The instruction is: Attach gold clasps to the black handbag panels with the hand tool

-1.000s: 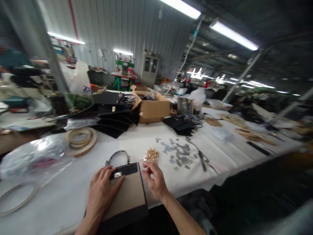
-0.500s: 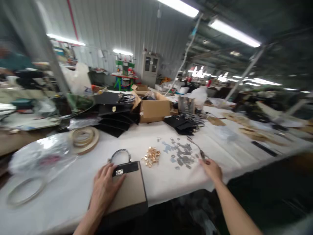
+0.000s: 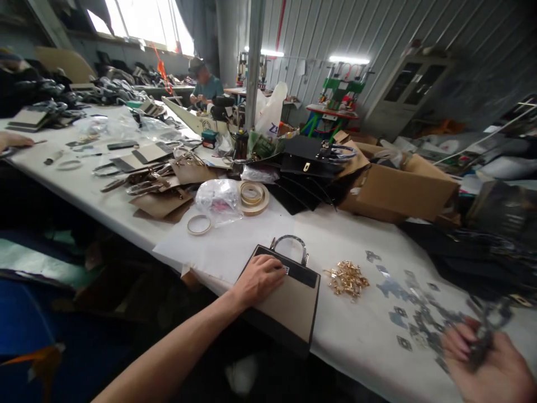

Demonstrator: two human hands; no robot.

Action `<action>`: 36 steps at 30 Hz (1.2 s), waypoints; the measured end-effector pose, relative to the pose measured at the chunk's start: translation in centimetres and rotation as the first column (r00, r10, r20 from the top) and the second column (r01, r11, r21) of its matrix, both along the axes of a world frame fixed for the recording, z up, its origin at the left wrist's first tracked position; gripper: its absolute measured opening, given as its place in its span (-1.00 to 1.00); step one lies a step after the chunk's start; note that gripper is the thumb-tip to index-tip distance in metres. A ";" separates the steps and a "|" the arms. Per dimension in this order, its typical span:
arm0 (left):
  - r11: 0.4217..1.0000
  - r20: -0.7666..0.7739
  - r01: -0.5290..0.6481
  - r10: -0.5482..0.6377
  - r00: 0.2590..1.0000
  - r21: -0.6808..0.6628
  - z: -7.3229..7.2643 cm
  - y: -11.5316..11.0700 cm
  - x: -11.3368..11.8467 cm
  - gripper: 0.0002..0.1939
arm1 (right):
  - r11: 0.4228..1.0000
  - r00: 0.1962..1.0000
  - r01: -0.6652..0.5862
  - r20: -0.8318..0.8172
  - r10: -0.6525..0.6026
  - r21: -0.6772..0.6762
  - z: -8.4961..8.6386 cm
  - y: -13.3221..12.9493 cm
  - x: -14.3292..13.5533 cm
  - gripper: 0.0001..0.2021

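My left hand (image 3: 260, 277) lies on a handbag panel (image 3: 289, 310), fingers laid over its upper part beside a small metal plate (image 3: 287, 270). The panel is beige with a dark border and black top strip, and a curved handle (image 3: 290, 238) stands up from its top edge. Its lower end reaches the table's front edge. At the lower right, my right hand (image 3: 482, 352) is closed around dark metal pliers (image 3: 482, 341), blurred by motion. Under and beside that hand lie scattered flat metal plates (image 3: 419, 313). A pile of gold-coloured fittings (image 3: 348, 280) sits between both hands.
Behind the panel are tape rolls (image 3: 253, 197), a clear plastic bag (image 3: 218, 198), black bag pieces (image 3: 300, 187) and an open cardboard box (image 3: 405, 187). Brown bag pieces (image 3: 163, 204) lie left. A co-worker (image 3: 206, 84) sits beyond; another person's hand (image 3: 14, 141) shows far left.
The view has swung left, bringing in more of the table there. My left fingers now lie closer over the metal plate. My right hand has turned palm up with the pliers lifted.
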State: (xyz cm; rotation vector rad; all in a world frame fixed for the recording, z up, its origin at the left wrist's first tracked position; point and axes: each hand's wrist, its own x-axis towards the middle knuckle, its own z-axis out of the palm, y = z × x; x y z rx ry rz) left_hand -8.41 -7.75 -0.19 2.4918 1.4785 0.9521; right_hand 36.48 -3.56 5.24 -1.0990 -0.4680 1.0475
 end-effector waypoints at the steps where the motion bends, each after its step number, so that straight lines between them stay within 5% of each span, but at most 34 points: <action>1: 1.000 -0.014 -0.007 0.007 1.000 -0.003 0.0 0.0 0.1 -0.74 | 0.998 0.997 -0.068 0.040 0.068 -0.002 0.3 0.1 -2.5 -0.72; 7: 0.998 -0.026 -0.066 0.065 0.998 -0.008 0.0 0.3 1.0 -0.70 | 0.885 0.904 -0.408 -0.034 0.426 0.226 1.0 2.2 -19.9 -0.67; 11: 0.995 0.006 -0.097 0.097 0.995 -0.003 -0.1 0.7 1.4 -0.71 | 0.859 0.875 -0.458 -0.052 0.481 0.229 0.1 4.5 -25.8 -0.69; 19: 0.993 0.076 -0.115 0.114 0.991 0.007 -0.7 0.6 1.7 -0.73 | 0.858 0.889 -0.447 0.015 0.459 0.252 -2.4 5.2 -28.2 -0.57; 36: 0.994 0.078 -0.096 0.099 0.992 -0.042 -1.1 0.9 1.6 -0.75 | 0.783 0.920 -0.393 0.215 0.329 0.483 -3.5 2.2 -30.3 -0.51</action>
